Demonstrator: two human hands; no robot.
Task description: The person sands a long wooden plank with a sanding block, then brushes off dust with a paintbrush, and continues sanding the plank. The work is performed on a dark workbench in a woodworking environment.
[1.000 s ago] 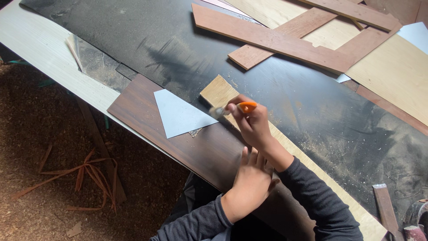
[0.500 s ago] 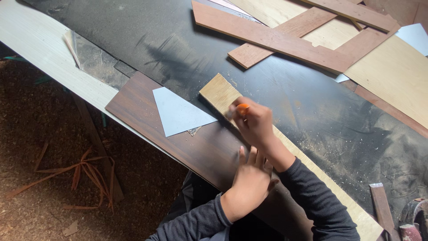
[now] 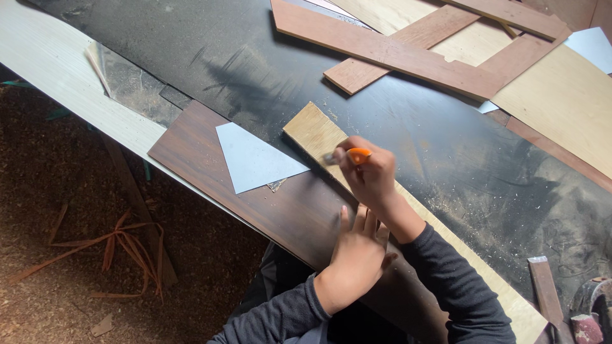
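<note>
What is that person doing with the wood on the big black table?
A person in dark grey sleeves leans over a dusty black table. Their right hand grips an orange-handled cutting tool, its tip against a long pale wooden strip that lies along a dark brown wood-grain panel. Their left hand presses flat on the panel near the strip. A pale grey triangular sheet lies on the panel. Reddish-brown wooden boards sit farther back.

One head-worn camera looks steeply down from close above the worktop (image 3: 191,57), facing away from the body; the floor (image 3: 57,255) lies left of the fingers (image 3: 357,220).
</note>
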